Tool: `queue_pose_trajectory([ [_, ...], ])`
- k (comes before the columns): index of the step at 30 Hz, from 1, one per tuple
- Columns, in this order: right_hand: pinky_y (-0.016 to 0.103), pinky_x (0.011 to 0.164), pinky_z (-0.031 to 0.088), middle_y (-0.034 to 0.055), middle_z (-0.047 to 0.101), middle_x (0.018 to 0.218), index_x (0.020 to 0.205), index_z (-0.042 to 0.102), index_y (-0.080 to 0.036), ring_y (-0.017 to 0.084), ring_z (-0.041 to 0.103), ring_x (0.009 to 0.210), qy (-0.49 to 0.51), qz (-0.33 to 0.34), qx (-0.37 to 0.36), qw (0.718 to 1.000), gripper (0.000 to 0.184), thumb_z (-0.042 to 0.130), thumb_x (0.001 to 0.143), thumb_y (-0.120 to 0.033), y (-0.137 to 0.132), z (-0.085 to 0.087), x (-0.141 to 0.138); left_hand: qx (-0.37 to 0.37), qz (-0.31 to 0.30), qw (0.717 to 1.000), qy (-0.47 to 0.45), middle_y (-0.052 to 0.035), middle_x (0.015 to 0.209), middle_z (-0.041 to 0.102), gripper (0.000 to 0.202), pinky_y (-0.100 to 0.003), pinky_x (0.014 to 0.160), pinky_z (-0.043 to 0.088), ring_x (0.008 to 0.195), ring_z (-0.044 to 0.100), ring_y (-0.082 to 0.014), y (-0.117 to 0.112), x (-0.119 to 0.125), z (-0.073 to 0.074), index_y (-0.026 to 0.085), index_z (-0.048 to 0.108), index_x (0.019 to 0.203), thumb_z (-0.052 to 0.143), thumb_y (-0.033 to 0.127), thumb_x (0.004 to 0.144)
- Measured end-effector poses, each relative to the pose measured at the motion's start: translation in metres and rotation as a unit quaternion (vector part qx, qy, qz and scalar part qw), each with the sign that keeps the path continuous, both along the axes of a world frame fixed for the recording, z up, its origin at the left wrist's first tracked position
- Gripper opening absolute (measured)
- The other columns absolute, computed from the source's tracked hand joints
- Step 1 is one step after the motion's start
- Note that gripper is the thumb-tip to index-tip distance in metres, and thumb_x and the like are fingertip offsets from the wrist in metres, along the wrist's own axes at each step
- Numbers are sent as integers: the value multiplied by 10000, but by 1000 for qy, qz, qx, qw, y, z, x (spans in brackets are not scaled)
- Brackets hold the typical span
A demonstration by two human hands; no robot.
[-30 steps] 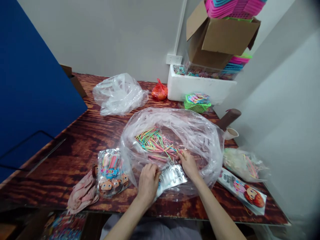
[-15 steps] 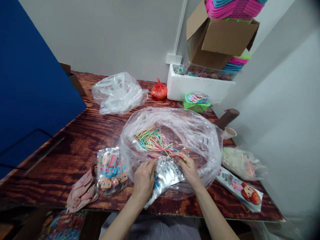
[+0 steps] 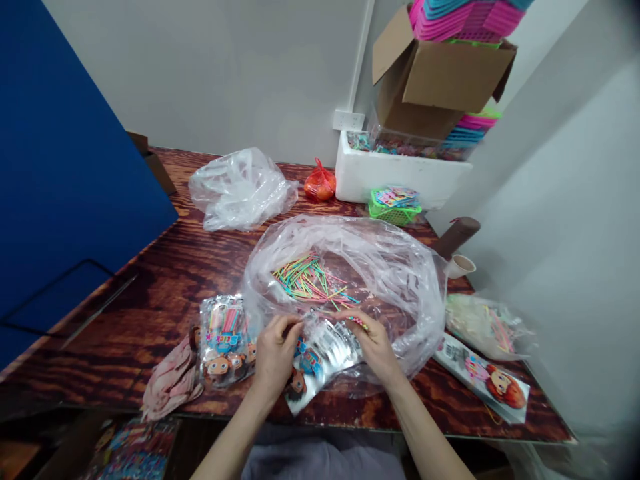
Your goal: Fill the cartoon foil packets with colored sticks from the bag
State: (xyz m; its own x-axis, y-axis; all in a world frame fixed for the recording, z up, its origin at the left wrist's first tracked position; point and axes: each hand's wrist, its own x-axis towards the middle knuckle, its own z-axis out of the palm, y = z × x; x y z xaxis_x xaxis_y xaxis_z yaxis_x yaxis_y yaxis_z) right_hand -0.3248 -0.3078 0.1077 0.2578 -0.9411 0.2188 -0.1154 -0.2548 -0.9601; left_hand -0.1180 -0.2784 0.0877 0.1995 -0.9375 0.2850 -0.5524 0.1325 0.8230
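Observation:
A silver printed pouch [image 3: 327, 357] slants between my hands at the near side of the large clear plastic bag. My left hand [image 3: 274, 353] is closed in a pinch at the pouch's upper left edge. Held in the curled fingers of my right hand [image 3: 377, 343] is a small bundle of coloured sticks [image 3: 357, 323], next to the pouch's upper right edge. Loose candy-coloured sticks [image 3: 305, 277] lie in a heap inside the open clear plastic bag [image 3: 420, 293]. Printed pouches [image 3: 225, 340] rest left of my left hand.
A pink cloth [image 3: 173, 380] lies at the front left. Along the right are a bag of sticks [image 3: 487, 323], long printed packs [image 3: 483, 380] and a paper cup [image 3: 460, 266]. Behind stand a green basket [image 3: 395, 215], a red bag [image 3: 320, 185] and a white foam box [image 3: 400, 175].
My left hand has shifted left along the pouch's top, and more of the printed front shows. My right hand stays near the same spot with the sticks.

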Motion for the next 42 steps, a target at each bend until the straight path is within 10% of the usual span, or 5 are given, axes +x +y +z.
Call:
queue_pose_trajectory([
  [42,329,939,445,51,717,1081,1050,720,-242,211,635,1031,11,7,10,1000,240,522,944,-328,6,-5,7,-5,-26,999,47,-17,792,630,231,-262,695,440,758,594,-166,5,2,3,191,682,836,512,319,926],
])
